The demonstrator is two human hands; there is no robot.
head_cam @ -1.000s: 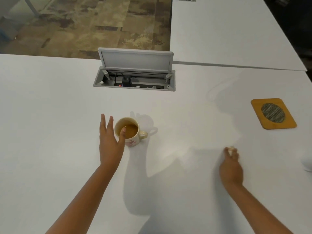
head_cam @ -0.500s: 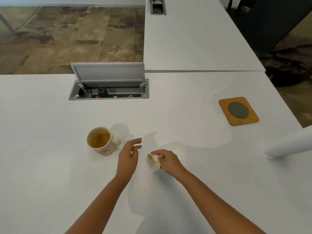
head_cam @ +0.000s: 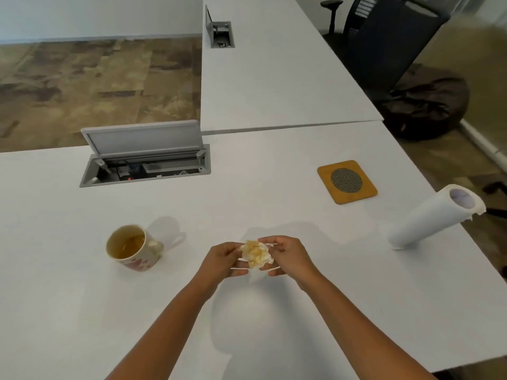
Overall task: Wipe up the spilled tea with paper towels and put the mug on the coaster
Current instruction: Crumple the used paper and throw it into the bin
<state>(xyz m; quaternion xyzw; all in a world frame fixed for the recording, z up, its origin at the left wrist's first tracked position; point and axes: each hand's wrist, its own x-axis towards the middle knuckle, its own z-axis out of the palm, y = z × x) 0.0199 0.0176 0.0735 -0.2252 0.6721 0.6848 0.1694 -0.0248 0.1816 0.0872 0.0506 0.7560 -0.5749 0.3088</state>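
A cream mug [head_cam: 133, 249] with a red pattern holds tea and stands upright on the white table [head_cam: 82, 297], left of my hands. A crumpled, tea-stained paper towel [head_cam: 256, 254] is pinched between my left hand [head_cam: 223, 259] and my right hand [head_cam: 288, 256], just above the table top. The square orange coaster [head_cam: 347, 181] with a grey mesh circle lies bare at the right, well apart from the mug. A roll of paper towels [head_cam: 433, 219] stands near the right table edge.
An open grey cable box [head_cam: 145, 160] with its lid raised is sunk into the table behind the mug. A second white table [head_cam: 269, 78] adjoins at the back. A dark office chair [head_cam: 384, 37] and a black bag [head_cam: 428, 105] are on the floor to the right.
My left hand left the mug and came across to the right hand. Both hands now hold the stained paper towel, lifted slightly off the table. The view shifted right, showing the towel roll.
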